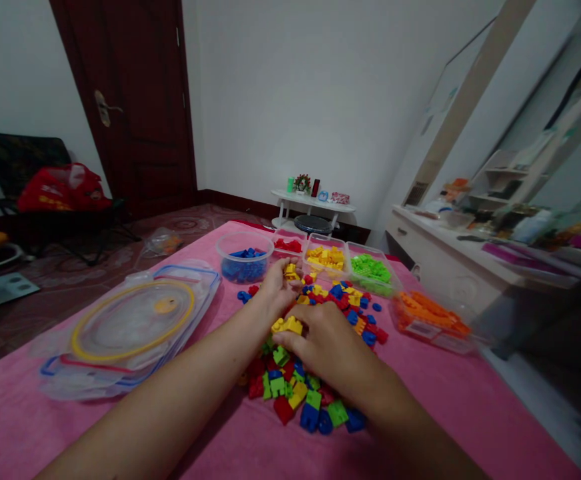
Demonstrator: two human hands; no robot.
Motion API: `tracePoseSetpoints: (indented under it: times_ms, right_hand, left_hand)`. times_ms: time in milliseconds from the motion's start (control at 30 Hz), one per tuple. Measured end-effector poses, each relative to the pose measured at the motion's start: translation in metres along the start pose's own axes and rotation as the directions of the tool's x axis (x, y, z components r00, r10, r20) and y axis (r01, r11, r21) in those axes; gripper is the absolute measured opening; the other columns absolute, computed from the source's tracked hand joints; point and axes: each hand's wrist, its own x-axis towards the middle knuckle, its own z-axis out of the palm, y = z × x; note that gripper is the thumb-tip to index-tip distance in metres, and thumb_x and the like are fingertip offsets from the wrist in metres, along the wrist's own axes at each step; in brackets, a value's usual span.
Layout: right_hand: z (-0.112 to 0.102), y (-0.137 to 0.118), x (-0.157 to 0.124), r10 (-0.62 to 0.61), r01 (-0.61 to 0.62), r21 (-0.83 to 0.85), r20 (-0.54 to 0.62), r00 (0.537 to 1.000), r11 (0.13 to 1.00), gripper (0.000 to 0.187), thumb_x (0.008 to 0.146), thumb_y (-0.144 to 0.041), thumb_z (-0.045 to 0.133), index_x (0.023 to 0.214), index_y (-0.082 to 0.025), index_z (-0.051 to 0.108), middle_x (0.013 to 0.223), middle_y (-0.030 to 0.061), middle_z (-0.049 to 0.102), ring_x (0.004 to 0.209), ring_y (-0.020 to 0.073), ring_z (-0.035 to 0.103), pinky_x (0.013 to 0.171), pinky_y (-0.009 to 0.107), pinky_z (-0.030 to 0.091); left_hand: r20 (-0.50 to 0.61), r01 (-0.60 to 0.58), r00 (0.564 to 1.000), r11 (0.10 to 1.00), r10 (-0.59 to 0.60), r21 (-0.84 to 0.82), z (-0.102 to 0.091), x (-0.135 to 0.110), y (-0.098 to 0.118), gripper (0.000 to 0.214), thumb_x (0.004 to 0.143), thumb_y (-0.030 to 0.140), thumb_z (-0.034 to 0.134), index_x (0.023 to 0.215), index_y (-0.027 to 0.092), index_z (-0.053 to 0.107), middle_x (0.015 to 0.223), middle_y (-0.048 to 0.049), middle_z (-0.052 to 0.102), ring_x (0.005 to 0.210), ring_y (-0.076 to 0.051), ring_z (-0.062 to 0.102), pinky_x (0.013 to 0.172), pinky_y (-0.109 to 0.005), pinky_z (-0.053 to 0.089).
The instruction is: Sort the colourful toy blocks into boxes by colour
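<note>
A loose pile of red, blue, green and yellow building bricks (279,387) lies on the pink cloth in front of me. My left hand (276,288) is over the far part of the pile, its fingers curled around yellow bricks (291,272). Closer to me, my right hand (328,333) pinches more yellow bricks (287,325) between thumb and fingers. Behind the pile stand a round tub of blue bricks (243,265) and clear boxes with red bricks (288,246), yellow bricks (326,257) and green bricks (371,268).
Stacked clear lids (120,327) with coloured rims lie on the left of the pink cloth (210,427). A clear box of orange pieces (433,317) is on the right. Beyond stand a low white table (315,201), a door and a cluttered desk.
</note>
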Motion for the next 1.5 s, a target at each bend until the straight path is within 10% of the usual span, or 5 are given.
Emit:
tracePoseSetpoints:
  times_ms: [233,700,1033,1233,1500]
  right_hand:
    - [-0.008,0.007,0.005,0.058,-0.067,-0.178,-0.055,0.997,0.982,0.019,0.081,-0.031,0.056,0.074,-0.016,0.066,0.069,0.0052,0.067,0.06,0.0137,0.057,0.053,0.023,0.032]
    - [-0.034,0.044,0.013,0.122,-0.199,-0.26,-0.283,0.951,0.945,0.022,0.079,-0.032,0.058,0.095,-0.02,0.068,0.089,0.0068,0.07,0.08,0.0204,0.062,0.07,0.028,0.041]
    - [-0.027,0.04,0.014,0.152,-0.233,-0.117,-0.475,0.867,0.965,0.037,0.075,-0.027,0.059,0.11,-0.017,0.056,0.072,0.0022,0.065,0.063,0.0167,0.058,0.06,0.026,0.04]
    - [0.007,0.0,0.001,0.072,-0.084,-0.138,-0.092,0.993,0.987,0.022,0.079,-0.04,0.059,0.074,-0.02,0.065,0.071,0.0028,0.067,0.065,0.0154,0.059,0.058,0.025,0.034]
    - [0.027,-0.007,-0.004,0.1,-0.079,-0.299,0.058,0.993,0.951,0.017,0.074,-0.03,0.061,0.088,-0.021,0.067,0.076,0.0026,0.068,0.069,0.0159,0.06,0.057,0.025,0.031]
  left_hand:
    - [-0.044,-0.062,0.997,0.994,0.067,0.089,-0.002,0.002,0.002,0.008,0.077,0.009,0.044,0.072,0.013,0.049,0.056,0.0017,0.05,0.039,-0.004,0.045,0.031,-0.01,0.023]
    - [0.133,0.231,0.899,0.712,-0.416,0.663,0.005,-0.015,-0.012,0.048,0.061,0.057,0.07,0.086,0.018,0.059,0.061,0.002,0.052,0.052,-0.008,0.052,0.037,-0.011,0.02]
    - [0.182,0.083,0.96,0.834,-0.214,0.545,0.004,-0.009,-0.013,0.029,0.063,0.032,0.077,0.079,0.014,0.06,0.061,0.0013,0.055,0.041,-0.002,0.043,0.033,-0.011,0.012]
    - [0.098,0.033,0.994,0.986,-0.049,0.161,0.005,-0.006,0.003,0.02,0.081,0.03,0.057,0.071,0.014,0.051,0.056,0.0013,0.05,0.038,-0.003,0.041,0.031,-0.011,0.02]
    - [0.1,-0.001,0.995,0.985,-0.016,0.173,0.011,-0.013,0.005,0.024,0.083,0.035,0.052,0.07,0.015,0.049,0.053,0.002,0.047,0.036,-0.004,0.041,0.031,-0.012,0.022]
